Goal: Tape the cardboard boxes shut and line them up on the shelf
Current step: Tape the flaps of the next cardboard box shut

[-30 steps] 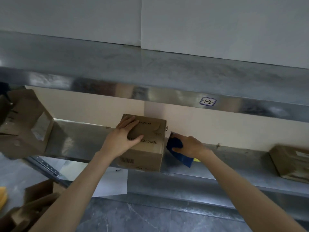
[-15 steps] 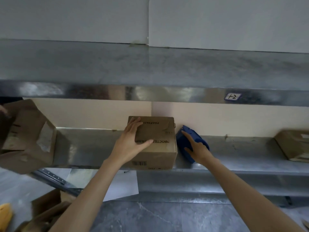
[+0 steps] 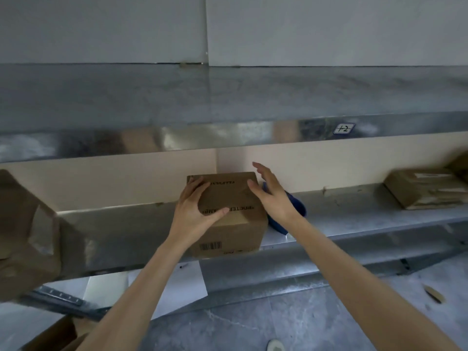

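Head view. Left hand [image 3: 195, 211] lies spread on the top of the box [image 3: 235, 224], fingers along its left edge, thumb stretched across the printed face; it grasps nothing. Right hand [image 3: 271, 193] is raised at the box's right top edge, fingers straight and apart, holding nothing; whether the thumb touches the box cannot be told. The box stands on the shelf [image 3: 354, 216] at its front lip, back against the wall. A blue tool [image 3: 300, 211] lies just beside it, on the right. Bare shelf runs both ways, to a tilted box [image 3: 25, 236] far left and a flat box [image 3: 425, 191] far right.
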